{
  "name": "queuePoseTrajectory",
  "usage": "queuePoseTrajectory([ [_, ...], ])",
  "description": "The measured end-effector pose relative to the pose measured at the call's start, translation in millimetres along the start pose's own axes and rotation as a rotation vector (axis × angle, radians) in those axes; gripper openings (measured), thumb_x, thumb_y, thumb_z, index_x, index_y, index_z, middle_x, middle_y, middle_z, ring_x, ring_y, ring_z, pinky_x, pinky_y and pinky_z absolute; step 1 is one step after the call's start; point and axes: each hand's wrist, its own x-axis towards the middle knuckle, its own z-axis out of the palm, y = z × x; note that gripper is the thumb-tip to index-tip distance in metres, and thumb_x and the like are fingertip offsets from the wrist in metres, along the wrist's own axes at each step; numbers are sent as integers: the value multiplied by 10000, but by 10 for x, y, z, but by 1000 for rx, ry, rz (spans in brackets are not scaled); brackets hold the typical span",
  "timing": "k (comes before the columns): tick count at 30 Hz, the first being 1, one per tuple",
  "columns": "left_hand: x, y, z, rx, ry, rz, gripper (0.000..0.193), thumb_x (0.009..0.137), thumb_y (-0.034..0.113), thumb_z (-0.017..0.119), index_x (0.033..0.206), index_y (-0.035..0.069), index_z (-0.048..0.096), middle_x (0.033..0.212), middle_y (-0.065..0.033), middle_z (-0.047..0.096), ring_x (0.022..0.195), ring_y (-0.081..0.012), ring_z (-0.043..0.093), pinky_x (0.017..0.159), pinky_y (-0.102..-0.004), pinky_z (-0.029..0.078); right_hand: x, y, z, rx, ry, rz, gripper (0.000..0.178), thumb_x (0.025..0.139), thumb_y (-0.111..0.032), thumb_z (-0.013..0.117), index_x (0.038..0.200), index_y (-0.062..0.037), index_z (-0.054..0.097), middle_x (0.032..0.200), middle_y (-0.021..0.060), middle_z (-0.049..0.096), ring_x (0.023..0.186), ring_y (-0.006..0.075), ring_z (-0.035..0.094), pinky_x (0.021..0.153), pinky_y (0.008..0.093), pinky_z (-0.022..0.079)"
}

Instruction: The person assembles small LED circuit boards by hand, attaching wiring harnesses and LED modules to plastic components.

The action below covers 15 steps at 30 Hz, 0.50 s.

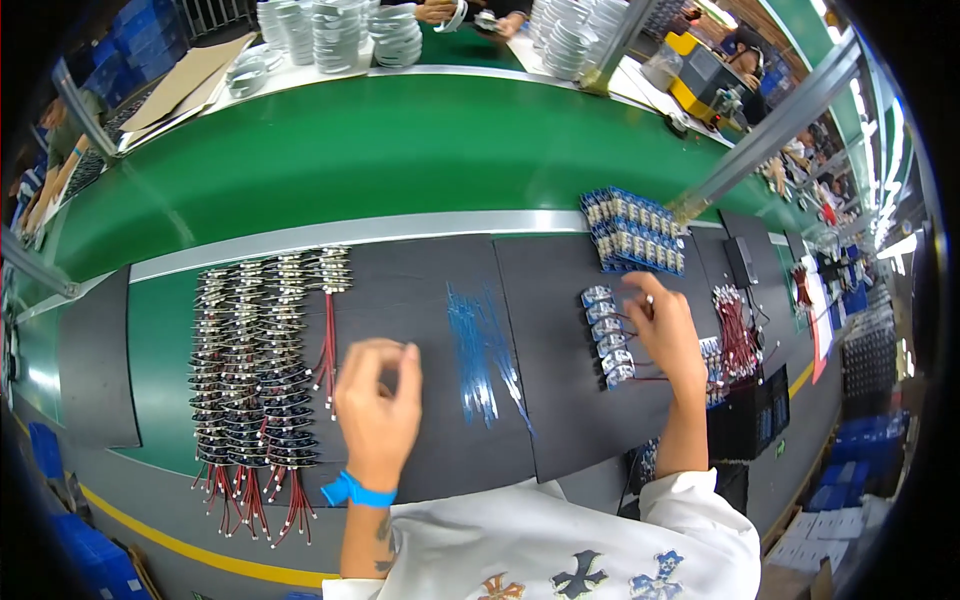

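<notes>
My left hand (378, 405), with a blue band at the wrist, hovers over the dark mat, its fingers curled and thumb and forefinger tips close together. Whatever they may pinch is too small to make out. My right hand (662, 325) is beside a short column of small circuit boards (607, 335) with dark red wires, its thumb and forefinger apart and nothing visible between them. A bunch of thin blue strips (470, 350) lies between my hands. Left of my left hand, long overlapping rows of wired circuit boards (250, 360) cover the mat, their red leads hanging toward me.
Stacked blue board panels (635, 232) stand at the back right. A bundle of red wires (737, 335) lies right of my right hand, near a black bin (755, 415). Beyond a metal rail runs a green conveyor (400, 150); across it, another person's hands work among stacked white rings (340, 38).
</notes>
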Motion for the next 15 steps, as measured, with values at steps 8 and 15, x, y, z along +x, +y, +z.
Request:
queuePoseTrajectory([
  [8,-651,236,383,-679,-573,-333,400,916,133,642,1259,-30,516,1115,-166,645,993,-211,649,770,-282,544,-313,-843,-406,637,112,26,351,850,72,605,1195,13,583,716,14,603,598,66,552,553,206,467],
  [15,-694,108,497,-1147,-321,-719,281,1011,170,494,1215,-20,520,993,-60,644,884,-107,628,741,-277,542,-406,-1089,-432,746,-20,-635,969,677,-311,857,1425,39,351,1255,213,562,1003,250,628,759,304,532],
])
